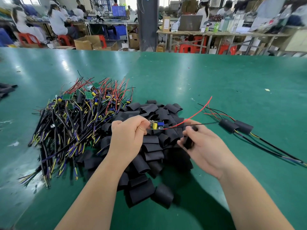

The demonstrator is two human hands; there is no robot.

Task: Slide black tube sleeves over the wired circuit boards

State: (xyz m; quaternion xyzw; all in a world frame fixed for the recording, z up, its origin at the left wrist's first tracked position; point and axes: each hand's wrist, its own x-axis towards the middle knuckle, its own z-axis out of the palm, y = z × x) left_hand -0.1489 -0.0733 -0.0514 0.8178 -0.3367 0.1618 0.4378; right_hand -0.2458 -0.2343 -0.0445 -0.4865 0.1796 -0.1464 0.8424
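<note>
My left hand [128,131] pinches a small circuit board [157,125] with a yellow part and a blue part, held above the sleeve pile. Its red and black wires [191,116] run off to the right. My right hand [201,143] grips a black tube sleeve [189,141], blurred, just below those wires. A heap of loose black tube sleeves [149,146] lies under both hands. To the left is a tangle of unsleeved wired boards [79,117]. Two sleeved boards [235,127] lie at the right with their cables trailing.
The green table [216,77] stretches away to its far edge. A few dark sleeves [6,89] sit at the left border. Beyond the table are people at benches, red stools [187,48], cardboard boxes and a dark pillar [147,24].
</note>
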